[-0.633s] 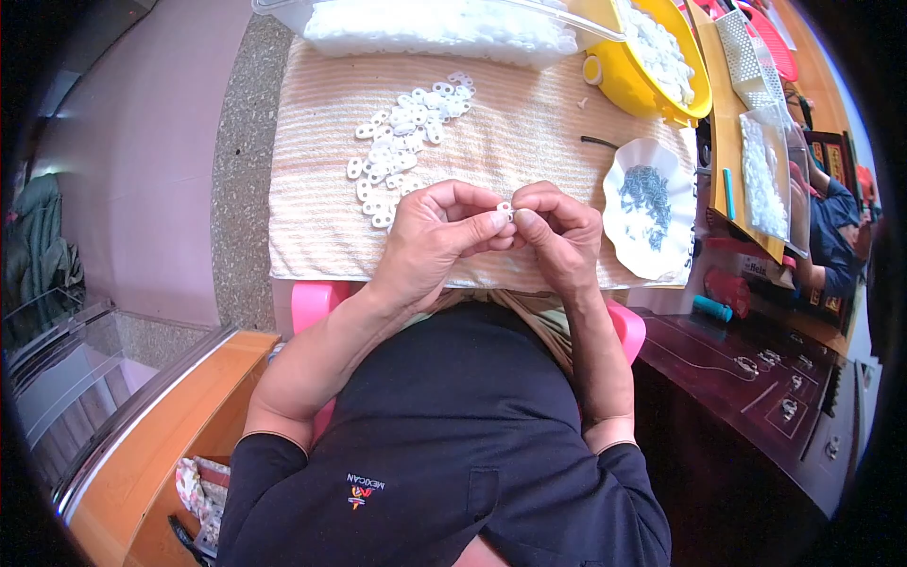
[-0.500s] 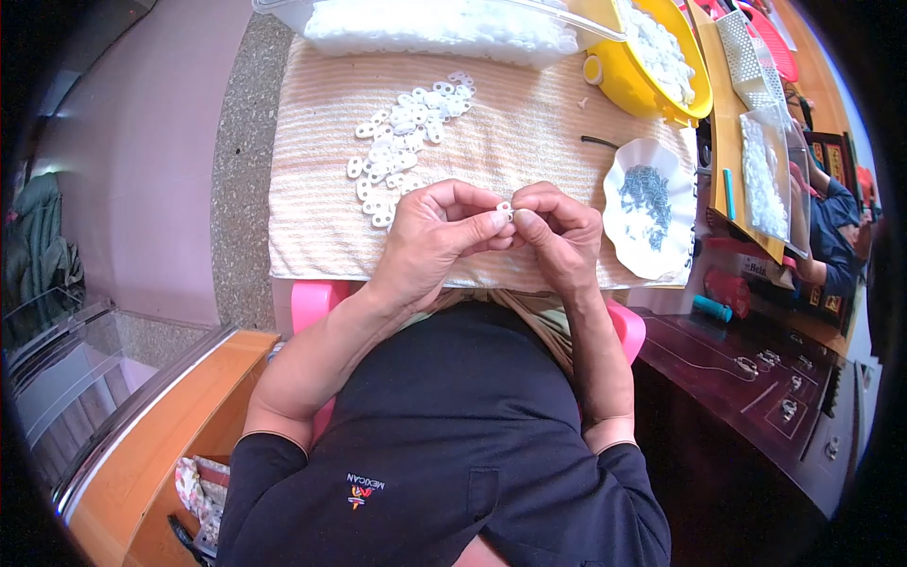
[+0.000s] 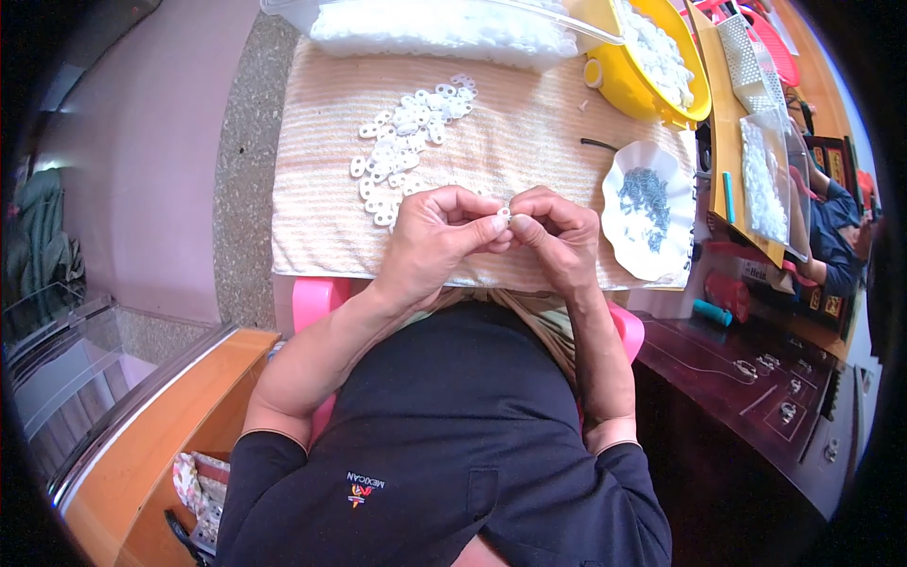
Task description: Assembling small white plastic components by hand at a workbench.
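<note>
Over the near edge of the towel, my left hand (image 3: 433, 234) pinches a small white two-holed plastic piece (image 3: 504, 214) between thumb and fingers. Thumb and fingertips of my right hand (image 3: 559, 236) press together against the piece's right side. Whatever tiny part they may grip is hidden. Beyond my left hand lies a loose pile of similar white oval pieces (image 3: 404, 132), each with two holes. To the right of my right hand stands a white wavy-rimmed dish (image 3: 619, 248) with small dark screw-like parts (image 3: 644, 197) and some white bits in it.
A striped towel (image 3: 316, 208) covers the table. At its far side are a clear bin (image 3: 435, 42) of white pieces and a yellow basin (image 3: 619, 90). A short black strip (image 3: 598, 144) lies by the dish. Another person (image 3: 836, 222) sits at far right.
My fingertips have shifted slightly on the white piece, and less of it shows between them. The whole view has moved a touch; the pile and dish look the same.
</note>
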Available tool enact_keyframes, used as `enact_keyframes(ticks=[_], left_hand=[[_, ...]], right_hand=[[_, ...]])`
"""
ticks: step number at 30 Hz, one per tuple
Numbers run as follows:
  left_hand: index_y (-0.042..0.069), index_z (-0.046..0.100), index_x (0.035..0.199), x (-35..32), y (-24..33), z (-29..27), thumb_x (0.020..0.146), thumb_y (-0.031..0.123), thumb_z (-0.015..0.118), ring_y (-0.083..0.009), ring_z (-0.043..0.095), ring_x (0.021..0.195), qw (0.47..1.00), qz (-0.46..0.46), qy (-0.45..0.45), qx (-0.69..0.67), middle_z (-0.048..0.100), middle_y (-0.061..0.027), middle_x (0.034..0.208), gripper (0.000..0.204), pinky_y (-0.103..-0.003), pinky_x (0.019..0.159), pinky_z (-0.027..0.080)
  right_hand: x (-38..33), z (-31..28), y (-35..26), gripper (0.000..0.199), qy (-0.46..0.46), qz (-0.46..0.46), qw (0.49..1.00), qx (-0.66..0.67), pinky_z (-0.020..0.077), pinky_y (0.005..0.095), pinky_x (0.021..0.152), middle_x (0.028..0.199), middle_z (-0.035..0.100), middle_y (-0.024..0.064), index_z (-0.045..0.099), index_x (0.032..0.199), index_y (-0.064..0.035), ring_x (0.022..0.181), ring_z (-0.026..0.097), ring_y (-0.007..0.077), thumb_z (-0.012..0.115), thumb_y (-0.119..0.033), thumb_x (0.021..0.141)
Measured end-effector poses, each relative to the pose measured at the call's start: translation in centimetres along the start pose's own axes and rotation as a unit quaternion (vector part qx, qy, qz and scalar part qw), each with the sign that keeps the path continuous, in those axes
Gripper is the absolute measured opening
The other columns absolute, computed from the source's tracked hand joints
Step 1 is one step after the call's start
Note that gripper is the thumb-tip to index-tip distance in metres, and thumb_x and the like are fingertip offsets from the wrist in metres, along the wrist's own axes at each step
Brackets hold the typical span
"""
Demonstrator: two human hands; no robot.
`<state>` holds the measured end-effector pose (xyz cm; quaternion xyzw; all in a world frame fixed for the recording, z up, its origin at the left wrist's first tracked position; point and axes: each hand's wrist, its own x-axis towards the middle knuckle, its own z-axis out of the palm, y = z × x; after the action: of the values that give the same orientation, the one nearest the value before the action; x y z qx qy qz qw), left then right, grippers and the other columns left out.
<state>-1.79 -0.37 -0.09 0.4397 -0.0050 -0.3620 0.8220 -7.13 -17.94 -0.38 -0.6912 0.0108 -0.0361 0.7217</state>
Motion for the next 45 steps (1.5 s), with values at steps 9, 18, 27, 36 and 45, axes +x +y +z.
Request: enact_keyframes(ticks=[9, 18, 27, 36, 45], left_hand=[[-0.004, 0.062, 0.098, -0.01, -0.02, 0.09, 0.086, 0.002, 0.066, -0.0156, 0.068, 0.077, 1.0, 0.011, -0.002, 0.007, 0.068, -0.0128, 0.088, 0.014, -0.027, 0.074, 0.057], [-0.005, 0.062, 0.096, 0.2, -0.02, 0.08, 0.087, 0.001, 0.065, -0.0148, 0.066, 0.077, 0.999, 0.027, -0.002, 0.022, 0.068, -0.0124, 0.087, 0.011, -0.026, 0.074, 0.057], [-0.004, 0.062, 0.097, 0.33, 0.18, 0.2, 0.087, 0.002, 0.066, -0.0141, 0.066, 0.078, 1.0, 0.014, -0.002, -0.016, 0.068, -0.011, 0.087, 0.012, -0.026, 0.074, 0.056], [-0.004, 0.062, 0.096, 0.31, 0.52, 0.25, 0.087, 0.002, 0.066, -0.0139, 0.065, 0.076, 1.0, 0.01, -0.01, -0.024, 0.067, -0.0102, 0.084, 0.012, -0.025, 0.073, 0.055], [-0.004, 0.061, 0.098, 0.37, 0.45, -0.04, 0.087, 0.002, 0.065, -0.0144, 0.065, 0.077, 1.0, 0.009, -0.02, -0.019, 0.067, -0.0108, 0.086, 0.013, -0.026, 0.074, 0.055]], right_hand=[[0.07, 0.08, -0.2, 0.006, 0.004, 0.021, 1.0, -0.007, 0.0506, 0.0226, 0.067, 0.087, 0.064, 0.0079, 0.066, 0.09, 0.005, 0.075, 0.061, 0.0107, 0.063, 0.001, 0.087], [0.35, -0.05, -0.32, 0.007, -0.009, 0.034, 0.999, -0.009, 0.0516, 0.0228, 0.068, 0.088, 0.065, 0.0079, 0.066, 0.091, 0.0053, 0.076, 0.062, 0.011, 0.062, 0.0, 0.089], [0.14, -0.33, 0.04, 0.012, -0.003, 0.043, 0.996, 0.082, 0.0547, 0.0234, 0.072, 0.098, 0.064, 0.0096, 0.065, 0.099, 0.0068, 0.083, 0.063, 0.0128, 0.063, 0.0, 0.089], [0.05, -0.3, -0.09, 0.016, -0.012, 0.053, 0.994, 0.097, 0.0568, 0.0262, 0.076, 0.1, 0.064, 0.01, 0.063, 0.103, 0.0064, 0.087, 0.065, 0.0153, 0.063, 0.001, 0.088], [0.0, -0.02, -0.37, 0.013, 0.0, 0.073, 0.994, 0.083, 0.0535, 0.024, 0.071, 0.096, 0.065, 0.0096, 0.064, 0.1, 0.0049, 0.082, 0.064, 0.0135, 0.063, -0.001, 0.089]])
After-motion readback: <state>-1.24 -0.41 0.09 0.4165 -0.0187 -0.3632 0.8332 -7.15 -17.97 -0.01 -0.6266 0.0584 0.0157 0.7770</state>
